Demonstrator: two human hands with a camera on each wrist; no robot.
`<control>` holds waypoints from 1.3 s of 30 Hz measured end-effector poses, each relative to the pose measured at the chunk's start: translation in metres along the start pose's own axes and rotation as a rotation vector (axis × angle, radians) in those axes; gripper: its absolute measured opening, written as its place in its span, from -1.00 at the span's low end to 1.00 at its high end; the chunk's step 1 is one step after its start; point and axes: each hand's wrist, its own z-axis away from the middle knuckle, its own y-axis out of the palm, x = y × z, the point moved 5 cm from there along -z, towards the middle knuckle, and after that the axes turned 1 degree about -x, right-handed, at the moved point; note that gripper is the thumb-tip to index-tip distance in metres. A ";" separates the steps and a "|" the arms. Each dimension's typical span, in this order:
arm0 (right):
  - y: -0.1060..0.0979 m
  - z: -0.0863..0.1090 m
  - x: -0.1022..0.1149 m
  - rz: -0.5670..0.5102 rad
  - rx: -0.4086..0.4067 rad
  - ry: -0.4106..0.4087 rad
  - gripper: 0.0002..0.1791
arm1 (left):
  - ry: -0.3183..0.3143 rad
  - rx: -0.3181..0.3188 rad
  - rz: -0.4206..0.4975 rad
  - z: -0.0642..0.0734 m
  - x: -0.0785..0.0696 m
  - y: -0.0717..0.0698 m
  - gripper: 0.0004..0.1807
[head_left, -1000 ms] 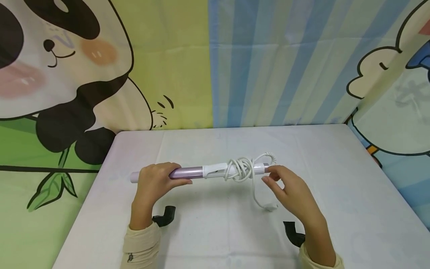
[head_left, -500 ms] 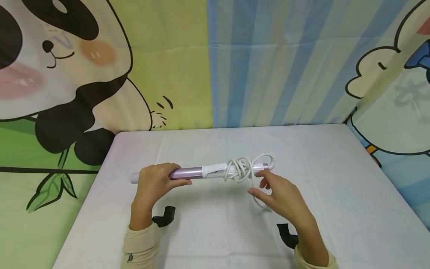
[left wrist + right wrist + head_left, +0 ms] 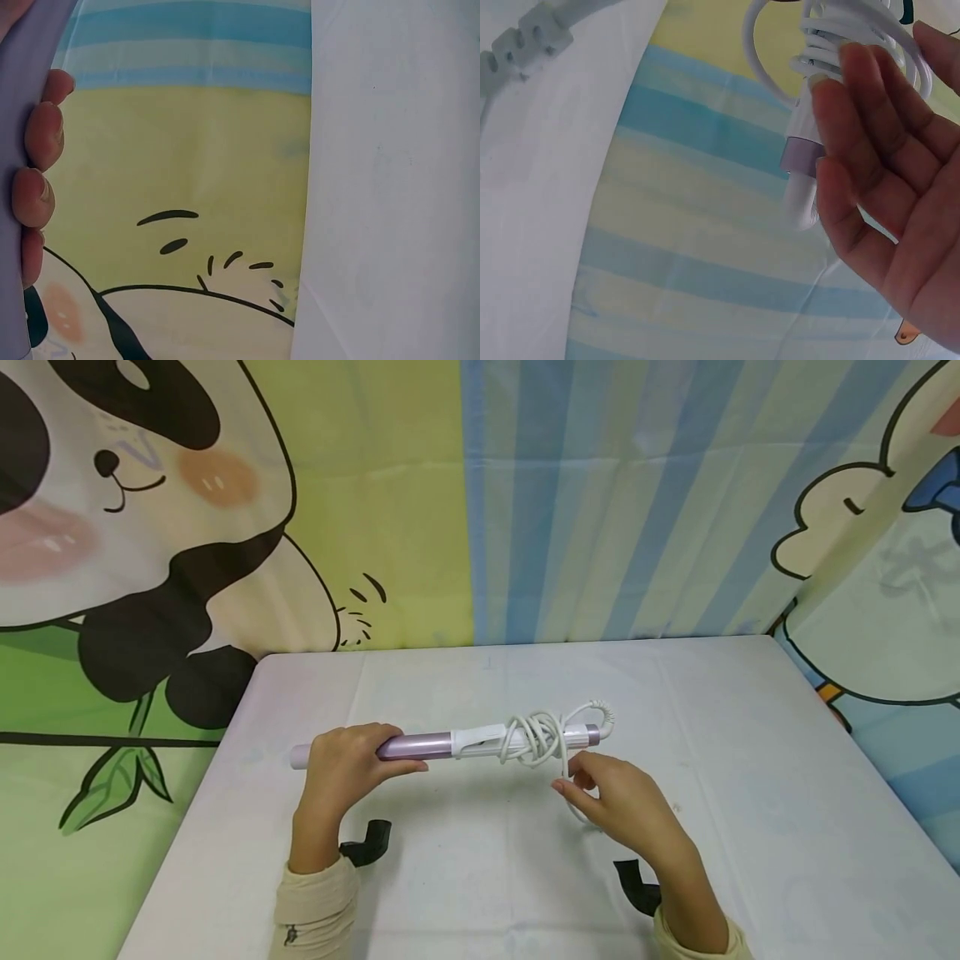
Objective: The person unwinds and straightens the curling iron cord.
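Note:
A curling iron point(image 3: 416, 746) with a lilac barrel and white handle lies across the front of me in the head view. My left hand point(image 3: 341, 772) holds it by the barrel; its fingertips point(image 3: 45, 135) show curled around the lilac tube in the left wrist view. White cord point(image 3: 534, 739) is wound in several turns round the handle. At its hanging stretch, my right hand point(image 3: 626, 802) has bent fingers point(image 3: 862, 150), thumb and index tip on either side of the cord. I cannot tell whether they pinch it. The plug end is hidden behind this hand.
The white-covered table point(image 3: 465, 877) stands against a printed backdrop point(image 3: 600, 502) with a panda and blue stripes. A black strap piece point(image 3: 369, 843) sticks out by the left wrist, another black strap piece point(image 3: 637, 889) by the right.
My right hand has moved left and slightly down, from the handle's end to the hanging cord, its thumb and index finger closer together. The left hand and curling iron have stayed put.

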 end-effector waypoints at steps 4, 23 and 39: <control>-0.006 0.000 0.002 0.023 -0.111 -0.054 -0.86 | 0.011 -0.012 0.009 0.000 0.000 -0.001 -0.48; -0.034 0.007 -0.019 0.108 -0.433 -0.061 -0.86 | 0.037 -0.048 0.072 0.001 0.003 -0.002 -0.36; -0.050 0.014 -0.028 0.283 -0.712 -0.080 -0.82 | 0.063 -0.071 0.106 0.003 0.004 -0.004 -0.51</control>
